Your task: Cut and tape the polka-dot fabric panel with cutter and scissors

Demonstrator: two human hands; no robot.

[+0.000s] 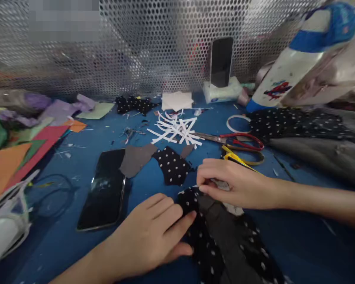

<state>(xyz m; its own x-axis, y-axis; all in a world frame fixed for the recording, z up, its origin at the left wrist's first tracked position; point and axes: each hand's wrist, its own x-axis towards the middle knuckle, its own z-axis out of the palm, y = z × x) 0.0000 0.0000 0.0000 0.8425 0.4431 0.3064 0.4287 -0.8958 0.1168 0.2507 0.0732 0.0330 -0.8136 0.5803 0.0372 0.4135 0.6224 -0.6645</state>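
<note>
A black polka-dot fabric piece, with a plain dark grey band down its middle, lies in front of me and runs out of the lower edge. My left hand is at its left edge, index finger pressed on the cloth and thumb beside it, other fingers curled. At the top edge my right hand is closed in a pinch; its fingertips hide the exact grip. A pale scrap shows beneath the right palm. Just beyond the hands lie a smaller polka-dot scrap and a grey scrap.
A black phone lies left of my hands. White paper strips, red-handled scissors and a yellow-handled tool are ahead. A bottle leans at right; coloured sheets cover the left. A perforated metal panel closes the back.
</note>
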